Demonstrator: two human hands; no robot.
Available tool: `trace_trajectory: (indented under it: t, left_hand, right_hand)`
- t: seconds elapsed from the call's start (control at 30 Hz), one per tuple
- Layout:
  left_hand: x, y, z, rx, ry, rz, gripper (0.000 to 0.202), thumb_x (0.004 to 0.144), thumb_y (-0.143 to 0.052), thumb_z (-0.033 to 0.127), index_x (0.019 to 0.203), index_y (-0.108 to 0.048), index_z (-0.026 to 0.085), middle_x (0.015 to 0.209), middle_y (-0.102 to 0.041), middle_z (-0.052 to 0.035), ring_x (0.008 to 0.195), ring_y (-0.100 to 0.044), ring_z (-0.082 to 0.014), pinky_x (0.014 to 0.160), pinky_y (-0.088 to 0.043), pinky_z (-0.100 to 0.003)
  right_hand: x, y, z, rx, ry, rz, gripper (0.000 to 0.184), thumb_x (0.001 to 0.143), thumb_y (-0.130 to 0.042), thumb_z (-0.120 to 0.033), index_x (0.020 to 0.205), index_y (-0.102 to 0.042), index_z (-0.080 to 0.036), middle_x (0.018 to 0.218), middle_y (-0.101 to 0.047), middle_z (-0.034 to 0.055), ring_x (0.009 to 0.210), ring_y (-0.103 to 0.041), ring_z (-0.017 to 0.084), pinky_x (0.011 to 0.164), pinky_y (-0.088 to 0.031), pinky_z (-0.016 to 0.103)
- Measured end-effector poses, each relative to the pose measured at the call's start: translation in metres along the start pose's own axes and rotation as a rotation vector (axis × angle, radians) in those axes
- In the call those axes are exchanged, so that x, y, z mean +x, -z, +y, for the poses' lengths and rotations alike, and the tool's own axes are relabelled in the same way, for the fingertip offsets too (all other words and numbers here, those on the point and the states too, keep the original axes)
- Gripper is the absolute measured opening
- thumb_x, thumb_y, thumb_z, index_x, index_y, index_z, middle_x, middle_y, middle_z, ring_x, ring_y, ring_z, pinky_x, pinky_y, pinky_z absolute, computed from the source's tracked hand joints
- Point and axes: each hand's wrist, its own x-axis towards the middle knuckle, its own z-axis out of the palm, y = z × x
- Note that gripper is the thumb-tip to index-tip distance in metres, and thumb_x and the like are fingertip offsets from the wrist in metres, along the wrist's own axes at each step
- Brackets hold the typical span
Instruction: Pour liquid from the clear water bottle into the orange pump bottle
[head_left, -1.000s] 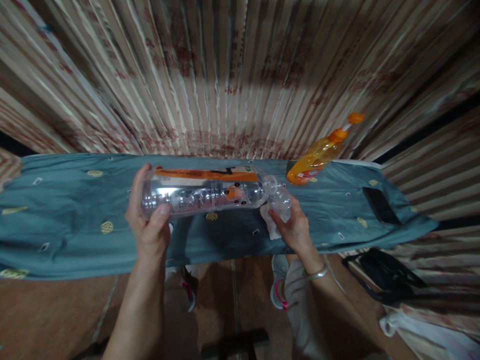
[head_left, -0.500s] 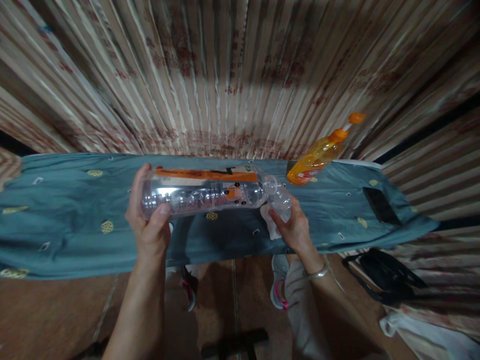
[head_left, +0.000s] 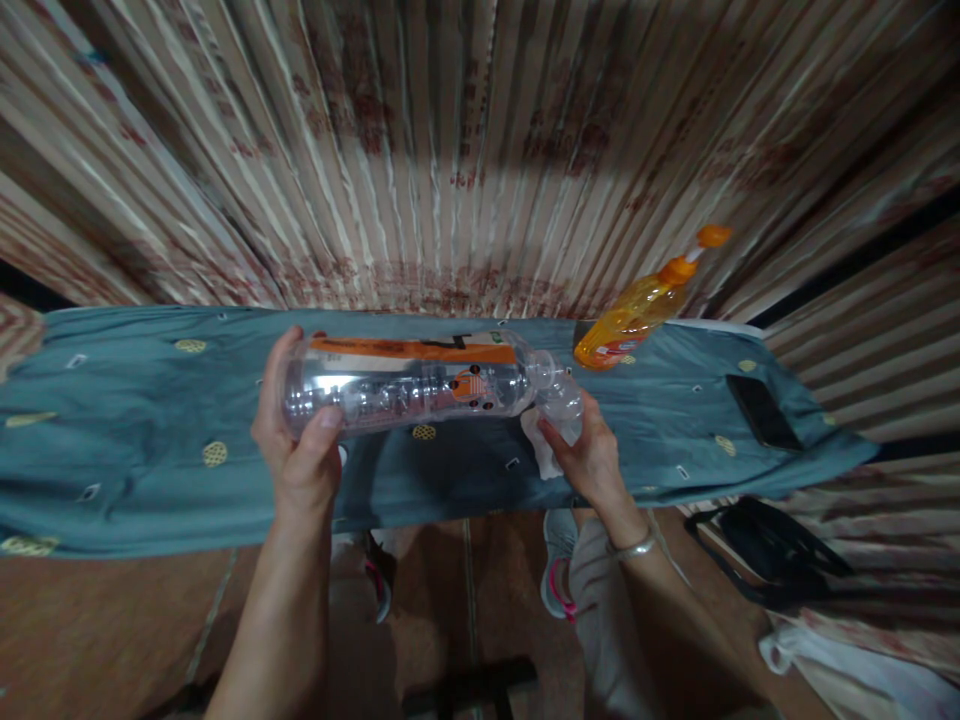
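Observation:
My left hand [head_left: 300,420] is wrapped round the base end of a large clear plastic bottle [head_left: 405,385] with an orange-and-white label. The bottle lies sideways above the cloth, its neck pointing right, and no liquid shows inside. At the neck, my right hand [head_left: 592,455] grips a small clear plastic container [head_left: 561,402] that meets the bottle's mouth. A whitish translucent piece [head_left: 544,445] hangs below my right fingers; whether it belongs to the container I cannot tell. Beside my left thumb, a small white round thing [head_left: 343,455] partly shows.
A teal patterned cloth [head_left: 150,400] covers the long narrow table. An orange dish-soap bottle [head_left: 630,315] with a pump top stands at the back right. A dark phone [head_left: 763,412] lies at the right end. Below are a black bag [head_left: 772,555] and a striped curtain [head_left: 465,150] behind.

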Motion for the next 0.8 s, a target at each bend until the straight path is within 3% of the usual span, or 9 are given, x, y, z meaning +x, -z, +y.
trace_trajectory:
  t: [0.2,0.43,0.8]
  left_hand:
    - [-0.0007,-0.0015,0.0021,0.011,0.015,-0.002,0.083,0.062,-0.08,0.058,0.138,-0.066,0.028,0.131,-0.07,-0.0067,0.125,-0.063,-0.0371,0.113,-0.044,-0.055]
    - [0.0005,-0.0046,0.0052,-0.005,-0.059,-0.005,0.072,0.068,-0.078,0.052,0.135,-0.069,0.027,0.126,-0.07,-0.0047,0.117,-0.065,-0.0314,0.108,-0.048,-0.049]
    - [0.0002,-0.002,0.0028,0.073,-0.014,0.03,0.077,0.065,-0.075,0.06,0.134,-0.069,0.027,0.126,-0.068,-0.0052,0.117,-0.064,-0.0333,0.106,-0.048,-0.051]
  right_hand:
    - [-0.0004,0.0,-0.0008,-0.001,0.015,0.011,0.064,0.089,-0.061,-0.061,0.136,-0.055,-0.017,0.124,-0.073,0.0181,0.106,-0.074,0.032,0.089,-0.061,0.047]
    - [-0.0005,-0.0018,0.0012,0.001,0.02,0.012,0.067,0.089,-0.06,-0.063,0.136,-0.055,-0.016,0.124,-0.073,0.0196,0.108,-0.073,0.033,0.09,-0.061,0.048]
    - [-0.0006,-0.0012,0.0012,0.011,0.029,-0.008,0.063,0.09,-0.063,-0.058,0.138,-0.053,-0.018,0.126,-0.072,0.0179,0.113,-0.072,0.032,0.093,-0.06,0.048]
